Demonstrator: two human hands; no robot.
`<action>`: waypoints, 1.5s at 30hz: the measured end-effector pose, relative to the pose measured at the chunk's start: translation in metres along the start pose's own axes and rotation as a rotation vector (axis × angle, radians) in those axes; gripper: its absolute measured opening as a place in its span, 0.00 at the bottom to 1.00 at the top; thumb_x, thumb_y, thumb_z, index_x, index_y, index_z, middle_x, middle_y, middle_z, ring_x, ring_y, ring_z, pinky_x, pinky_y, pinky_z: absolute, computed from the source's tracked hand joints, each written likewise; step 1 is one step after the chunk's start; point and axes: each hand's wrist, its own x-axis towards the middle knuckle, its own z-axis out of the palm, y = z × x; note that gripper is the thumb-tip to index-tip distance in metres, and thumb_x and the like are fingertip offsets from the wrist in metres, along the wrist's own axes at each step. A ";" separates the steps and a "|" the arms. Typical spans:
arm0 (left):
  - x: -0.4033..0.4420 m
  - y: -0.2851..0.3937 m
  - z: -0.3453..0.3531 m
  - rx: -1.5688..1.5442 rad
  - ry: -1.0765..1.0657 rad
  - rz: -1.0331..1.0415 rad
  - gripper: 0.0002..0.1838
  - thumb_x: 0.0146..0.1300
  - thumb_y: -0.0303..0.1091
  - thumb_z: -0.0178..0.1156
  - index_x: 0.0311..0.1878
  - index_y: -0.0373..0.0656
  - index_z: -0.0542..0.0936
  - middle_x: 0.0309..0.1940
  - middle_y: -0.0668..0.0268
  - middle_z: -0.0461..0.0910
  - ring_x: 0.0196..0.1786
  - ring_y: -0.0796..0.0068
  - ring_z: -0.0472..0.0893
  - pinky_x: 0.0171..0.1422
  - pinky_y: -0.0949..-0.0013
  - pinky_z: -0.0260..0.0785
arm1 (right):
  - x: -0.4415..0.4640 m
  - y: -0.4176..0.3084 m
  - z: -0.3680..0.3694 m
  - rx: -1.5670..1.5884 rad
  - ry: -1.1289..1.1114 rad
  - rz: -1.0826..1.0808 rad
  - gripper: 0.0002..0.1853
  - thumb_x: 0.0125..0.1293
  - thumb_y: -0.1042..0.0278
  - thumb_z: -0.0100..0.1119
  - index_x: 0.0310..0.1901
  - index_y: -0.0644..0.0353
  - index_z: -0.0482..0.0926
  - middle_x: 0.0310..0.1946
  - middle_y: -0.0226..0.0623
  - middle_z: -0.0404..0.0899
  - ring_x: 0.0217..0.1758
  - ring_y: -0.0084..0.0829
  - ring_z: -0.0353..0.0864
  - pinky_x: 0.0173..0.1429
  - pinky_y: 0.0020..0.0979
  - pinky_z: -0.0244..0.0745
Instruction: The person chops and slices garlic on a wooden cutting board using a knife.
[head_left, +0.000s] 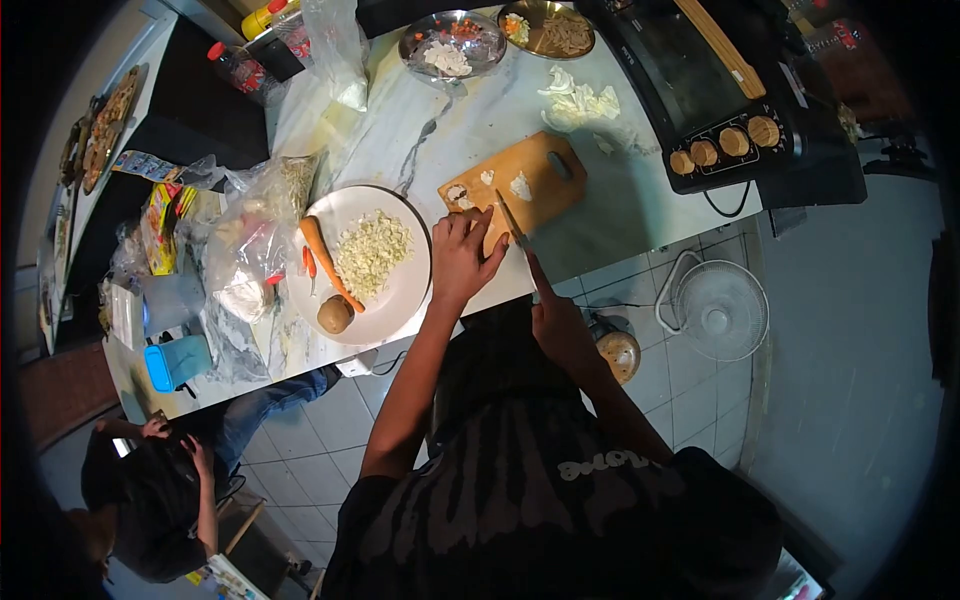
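A wooden cutting board (548, 205) lies tilted at the counter's front edge, with a few small white pieces (520, 186) on it. My right hand (562, 328) is closed round the handle of a knife (512, 222), whose blade reaches over the board. Left of the blade, my left hand (463, 258) rests at the board's lower left part, fingers bent; whatever is under its fingertips is too small to make out. Beside it on the left stands a white plate (385, 323) with chopped pale pieces (372, 252), a carrot (317, 245), red chilies (309, 263) and a round brown item (335, 315).
Two metal plates with food stand at the back, near white peelings (578, 102). A black toaster oven (690, 90) is at the right. Plastic bags (245, 250) and a blue-lidded container (178, 362) lie left. A fan (715, 310) stands below; another person (150, 490) sits lower left.
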 end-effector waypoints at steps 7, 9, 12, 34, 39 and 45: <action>0.000 -0.002 -0.001 -0.175 0.065 -0.056 0.22 0.62 0.37 0.69 0.59 0.44 0.84 0.45 0.61 0.79 0.48 0.59 0.74 0.57 0.57 0.68 | -0.003 -0.009 -0.015 0.052 -0.184 0.199 0.42 0.68 0.79 0.47 0.82 0.48 0.45 0.40 0.68 0.80 0.38 0.63 0.82 0.43 0.57 0.74; -0.001 -0.002 0.001 -0.133 0.089 -0.076 0.21 0.62 0.37 0.69 0.58 0.44 0.85 0.43 0.62 0.77 0.46 0.60 0.73 0.55 0.58 0.67 | -0.005 -0.002 -0.008 0.053 -0.118 0.080 0.42 0.68 0.79 0.47 0.81 0.48 0.46 0.39 0.68 0.80 0.37 0.63 0.82 0.43 0.56 0.74; -0.002 -0.002 0.001 -0.082 0.108 -0.098 0.20 0.62 0.37 0.68 0.57 0.45 0.86 0.39 0.63 0.74 0.43 0.62 0.72 0.51 0.59 0.65 | -0.004 -0.008 -0.014 0.021 -0.224 0.186 0.42 0.67 0.79 0.47 0.81 0.48 0.46 0.50 0.69 0.79 0.39 0.63 0.82 0.45 0.56 0.75; -0.001 -0.001 0.004 0.041 0.007 0.129 0.22 0.61 0.41 0.69 0.55 0.37 0.85 0.55 0.65 0.85 0.46 0.65 0.76 0.51 0.63 0.67 | 0.003 0.003 -0.024 0.029 -0.086 0.072 0.41 0.66 0.77 0.49 0.81 0.50 0.50 0.25 0.60 0.78 0.29 0.59 0.81 0.38 0.57 0.74; -0.001 -0.001 0.005 0.050 0.032 0.133 0.20 0.60 0.40 0.70 0.51 0.37 0.86 0.55 0.66 0.85 0.45 0.67 0.77 0.50 0.64 0.67 | 0.004 -0.002 -0.030 -0.040 -0.115 0.077 0.41 0.66 0.77 0.49 0.80 0.50 0.51 0.27 0.62 0.78 0.30 0.59 0.82 0.39 0.57 0.74; -0.001 -0.001 0.004 0.058 0.021 0.127 0.19 0.61 0.39 0.70 0.51 0.38 0.86 0.55 0.66 0.85 0.46 0.67 0.77 0.51 0.64 0.67 | 0.005 0.007 -0.023 -0.113 -0.159 0.109 0.42 0.67 0.77 0.49 0.81 0.45 0.47 0.24 0.63 0.77 0.32 0.63 0.81 0.42 0.61 0.74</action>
